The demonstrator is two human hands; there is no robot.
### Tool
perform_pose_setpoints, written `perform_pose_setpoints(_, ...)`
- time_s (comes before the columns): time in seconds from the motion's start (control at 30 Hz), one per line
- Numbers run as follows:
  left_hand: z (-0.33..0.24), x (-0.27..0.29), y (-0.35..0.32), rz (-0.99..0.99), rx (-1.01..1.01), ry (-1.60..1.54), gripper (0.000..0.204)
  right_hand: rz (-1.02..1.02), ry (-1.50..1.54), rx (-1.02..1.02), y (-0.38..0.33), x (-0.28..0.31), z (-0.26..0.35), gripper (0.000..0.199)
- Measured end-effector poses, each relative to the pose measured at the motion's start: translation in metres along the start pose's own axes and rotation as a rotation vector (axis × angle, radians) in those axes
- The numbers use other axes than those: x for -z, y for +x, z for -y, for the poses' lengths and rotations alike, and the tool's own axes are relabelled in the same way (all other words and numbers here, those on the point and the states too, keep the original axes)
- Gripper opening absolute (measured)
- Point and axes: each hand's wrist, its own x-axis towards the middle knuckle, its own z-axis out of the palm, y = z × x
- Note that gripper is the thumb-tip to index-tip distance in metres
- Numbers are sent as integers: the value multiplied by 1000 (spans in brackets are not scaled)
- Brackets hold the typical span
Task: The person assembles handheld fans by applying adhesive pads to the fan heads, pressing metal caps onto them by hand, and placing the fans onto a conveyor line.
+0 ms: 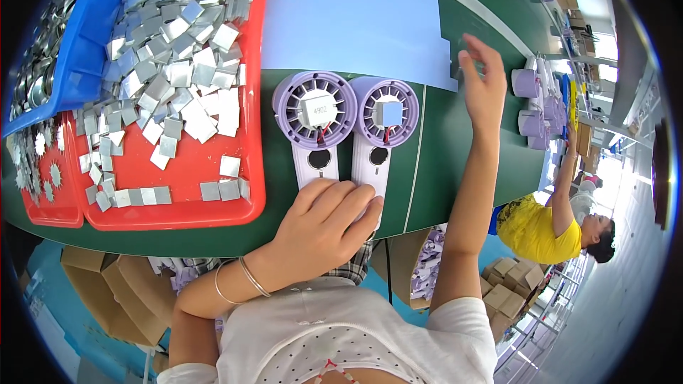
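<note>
Your left hand (324,217) was curled down over the handles of two lavender handheld fans, one with a white square pad (319,110) on its hub (315,139), the other with a light blue one (388,113) (376,140); your right hand (485,92) hung in the air beside the light blue sheet (356,21), thumb and fingers apart, nothing visible in them; the step looked like steadying the pair, best done, I judged, with light, even pressure and fingertips clear of the red wires; the red tray (188,174) held silvery square plates (196,110); the blue bin (85,50) held dark round metal parts (35,67); the smaller red tray (67,203) held star-shaped metal pieces (55,174).
</note>
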Motion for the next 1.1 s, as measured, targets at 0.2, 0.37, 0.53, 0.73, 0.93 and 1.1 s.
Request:
perform_pose_setpoints(0.2, 0, 2, 0, 10, 14, 21, 21, 83, -178, 73, -8, -8, -2, 34)
perform_pose_setpoints(0.37, 1, 2, 0, 11, 17, 18, 21, 57, -78, 25, -3, -12, 1, 28)
perform_pose_setpoints(0.53, 0, 1, 1, 13, 16, 19, 22, 76, 9, -189, 22, -13, -8, 20)
perform_pose_setpoints(0.73, 0, 1, 1, 1, 15, 17, 22, 101, -3, -150, 27, -14, -8, 16)
perform_pose_setpoints(0.93, 2, 2, -1, 12, -16, 30, 31, 117, 38, -91, -4, 2, 20, 15)
perform_pose_setpoints(1.1, 3, 22, 6, -83, 97, -331, 34, 20, 440, -5, -31, 20, 71, 12)
